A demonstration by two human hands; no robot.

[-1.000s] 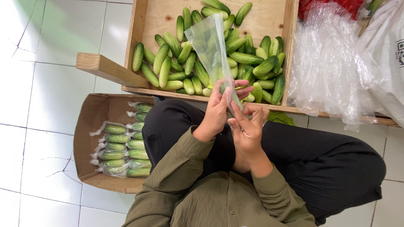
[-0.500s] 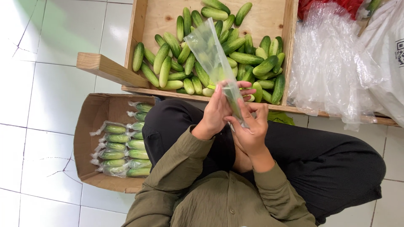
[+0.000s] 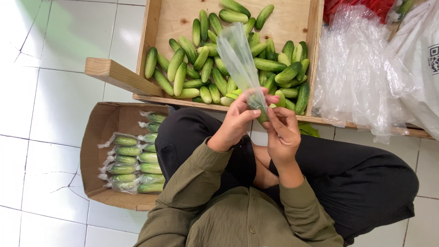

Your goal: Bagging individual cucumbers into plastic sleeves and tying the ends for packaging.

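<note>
Both my hands hold a clear plastic bag [image 3: 238, 59] that stands up from my fingers over the crate. My left hand [image 3: 240, 120] grips the bag's lower end with thumb and fingers. My right hand [image 3: 282, 132] pinches the same end from the other side. A green cucumber [image 3: 263, 116] sits inside the bag between my fingers, mostly hidden. Just beyond my hands lies a wooden crate [image 3: 155, 50] with several loose green cucumbers [image 3: 206, 68].
A cardboard box [image 3: 98, 151] at my left knee holds several bagged cucumbers [image 3: 130, 164]. A heap of clear plastic bags [image 3: 361, 68] and a white sack [image 3: 420, 68] lie at the right. A wooden slat [image 3: 119, 75] juts from the crate. The floor is white tile.
The bag has tilted slightly left, and my fingers have shifted along its lower end around the cucumber. My arms stay in place.
</note>
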